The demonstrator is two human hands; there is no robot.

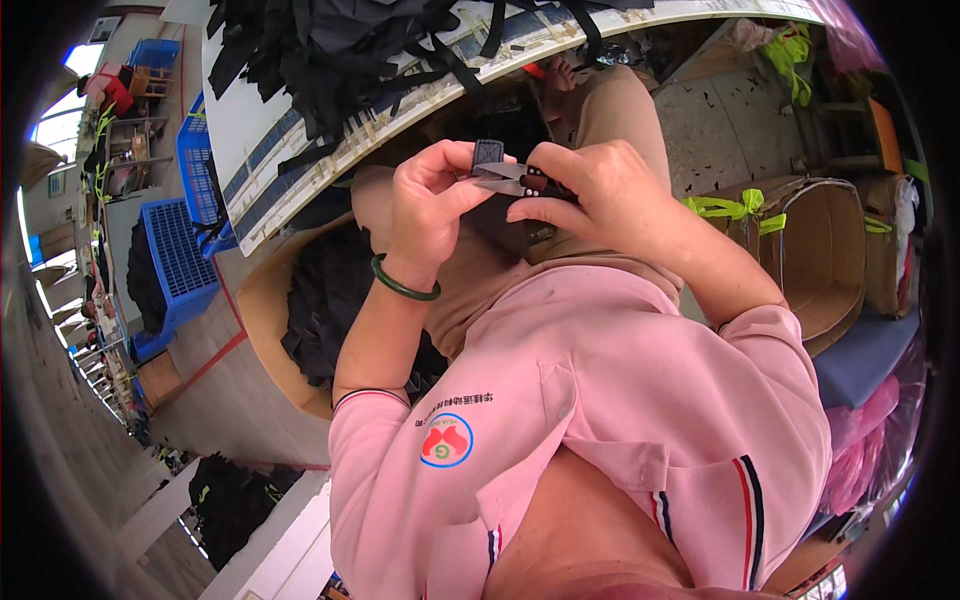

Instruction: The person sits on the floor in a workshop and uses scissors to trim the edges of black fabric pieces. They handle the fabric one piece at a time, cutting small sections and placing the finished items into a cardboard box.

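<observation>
In the head view, the left hand (430,195) pinches a small dark fabric piece (487,153) between thumb and fingers, so that it stands up from the fingertips. The right hand (605,190) is closed around dark-handled snips (535,184), its thumb along the near side and its index finger over the far side. The two metal blades point left from this grip, slightly parted, their tips beside the left fingertips; whether they touch the fabric cannot be told.

Both hands meet over the person's lap, in front of the pink shirt (680,380). A dark green bangle (402,283) circles the wrist just below the left grip. Beyond the hands and to their left runs the table (255,190), bearing a heap of black strips (320,45), some hanging over its edge. Under the left forearm, a cardboard box (265,310) holds more black pieces (325,300). Well to the left of the grip stands a blue crate (180,250); to the right, past the right forearm, is an open carton (820,250) near a yellow-green tie (735,205).
</observation>
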